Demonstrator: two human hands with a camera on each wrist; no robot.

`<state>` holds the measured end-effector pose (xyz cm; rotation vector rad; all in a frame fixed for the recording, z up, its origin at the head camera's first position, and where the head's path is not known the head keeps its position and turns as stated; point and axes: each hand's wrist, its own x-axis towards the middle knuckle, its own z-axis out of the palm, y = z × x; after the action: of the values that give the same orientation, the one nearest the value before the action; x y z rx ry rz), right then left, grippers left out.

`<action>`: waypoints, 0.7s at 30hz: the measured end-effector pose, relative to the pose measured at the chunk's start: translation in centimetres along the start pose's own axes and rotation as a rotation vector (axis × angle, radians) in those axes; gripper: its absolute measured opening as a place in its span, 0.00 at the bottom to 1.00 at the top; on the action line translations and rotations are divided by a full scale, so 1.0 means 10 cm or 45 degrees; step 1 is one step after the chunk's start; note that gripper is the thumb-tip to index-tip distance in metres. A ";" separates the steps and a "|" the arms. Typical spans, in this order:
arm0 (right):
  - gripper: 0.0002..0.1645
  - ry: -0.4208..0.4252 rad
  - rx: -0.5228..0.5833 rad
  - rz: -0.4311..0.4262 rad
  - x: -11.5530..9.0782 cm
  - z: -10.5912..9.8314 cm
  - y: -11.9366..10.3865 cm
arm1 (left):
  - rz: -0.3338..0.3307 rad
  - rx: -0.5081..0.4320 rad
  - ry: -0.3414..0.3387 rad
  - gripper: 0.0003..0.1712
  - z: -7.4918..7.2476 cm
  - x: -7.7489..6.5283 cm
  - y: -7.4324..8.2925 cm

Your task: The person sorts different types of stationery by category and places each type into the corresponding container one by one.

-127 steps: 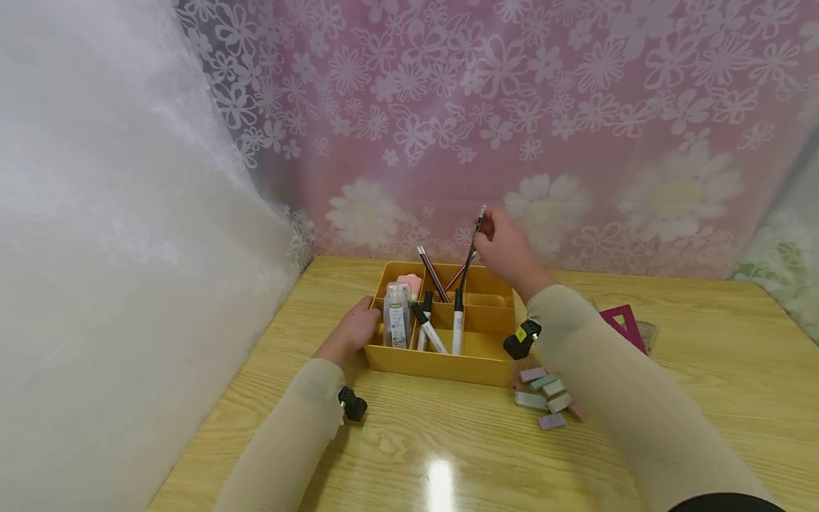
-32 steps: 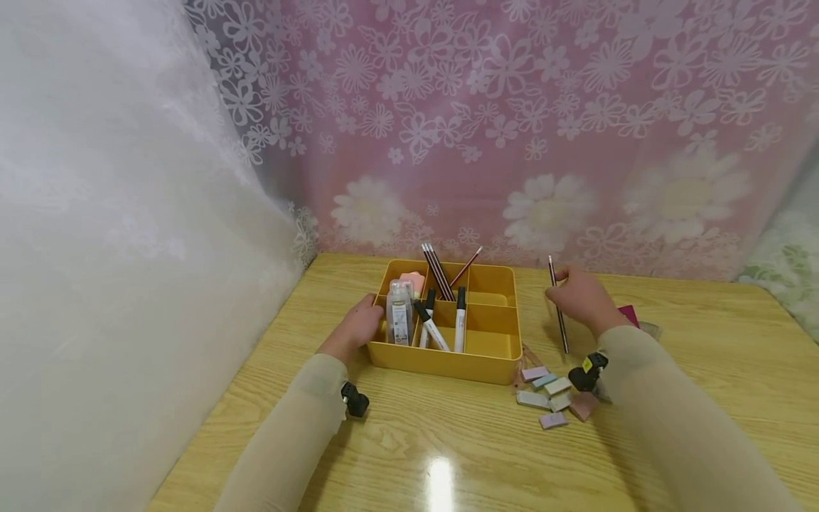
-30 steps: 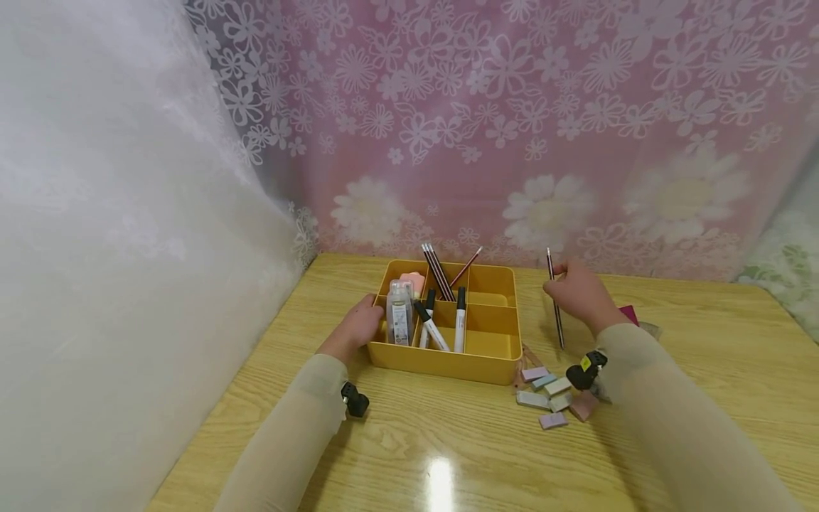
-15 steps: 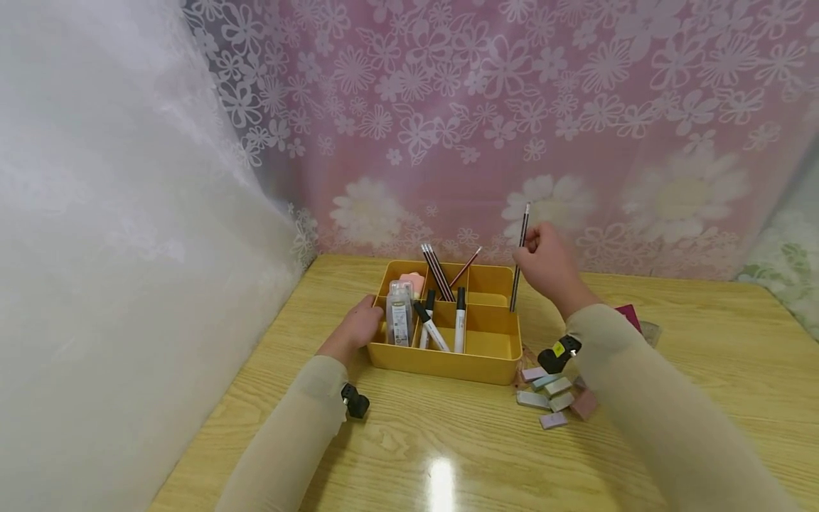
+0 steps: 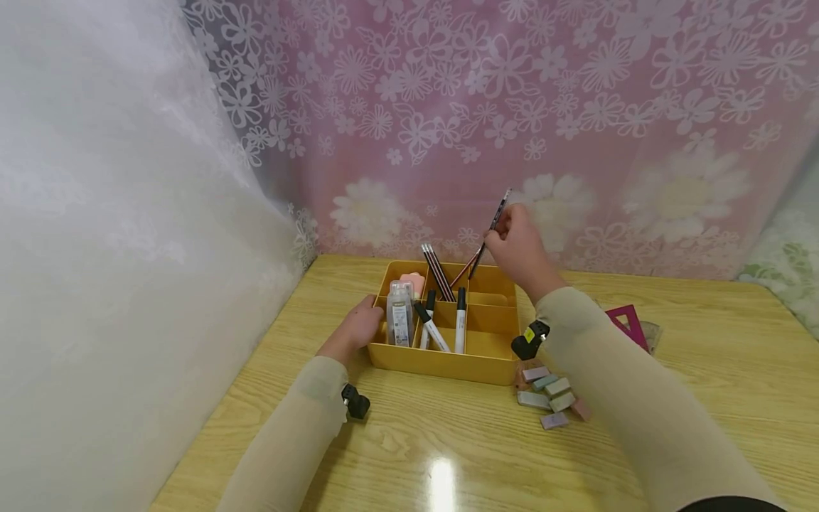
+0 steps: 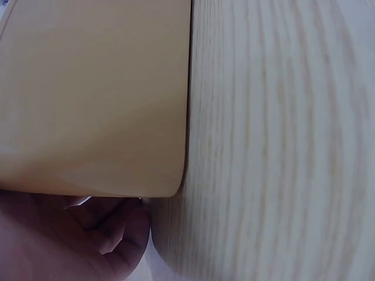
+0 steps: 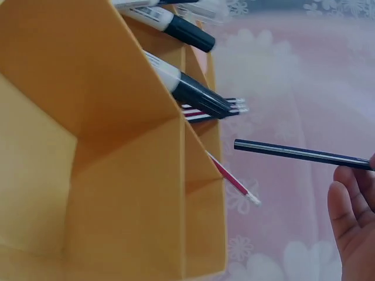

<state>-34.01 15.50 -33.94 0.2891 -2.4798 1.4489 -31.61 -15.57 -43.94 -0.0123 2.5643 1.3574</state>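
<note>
My right hand (image 5: 521,245) pinches a dark striped pencil (image 5: 493,227), its white-tipped end up. The pencil's lower end hangs over the back middle compartment of a yellow desk organizer (image 5: 441,364); the right wrist view shows a gap between that end of the pencil (image 7: 299,153) and the organizer's rim. Several dark pencils (image 5: 438,272) and a red one (image 7: 237,182) lean in that compartment. At the organizer's left side, my left hand (image 5: 352,331) grips the rim, fingers curled against the outer wall (image 6: 88,117). Black-capped white markers (image 5: 461,323) stand in the front middle compartment.
A clear bottle-shaped case (image 5: 399,316) and a pink item (image 5: 412,283) fill the left compartments. Small pastel blocks (image 5: 534,400) lie on the wooden table (image 5: 384,455) by the organizer's front right corner. Farther right is a magenta set square (image 5: 630,327). A floral curtain hangs behind.
From beside the organizer's right side, my right hand has moved up and left with the pencil. Since the oldest frame, another dark pencil has joined the back middle compartment. Left hand stays put.
</note>
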 end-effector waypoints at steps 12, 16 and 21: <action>0.19 -0.071 -0.077 0.036 0.07 0.18 0.06 | -0.004 0.025 0.016 0.34 0.02 0.00 0.02; 0.18 -0.066 -0.072 0.037 0.05 0.21 0.05 | -0.001 0.031 0.027 0.34 0.02 -0.01 0.03; 0.17 -0.115 -0.146 0.018 0.06 0.27 0.10 | 0.008 0.043 0.030 0.34 0.01 0.00 0.01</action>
<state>-35.15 13.60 -35.82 0.3219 -2.6298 1.3202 -31.60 -15.44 -43.95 -0.0139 2.6083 1.3241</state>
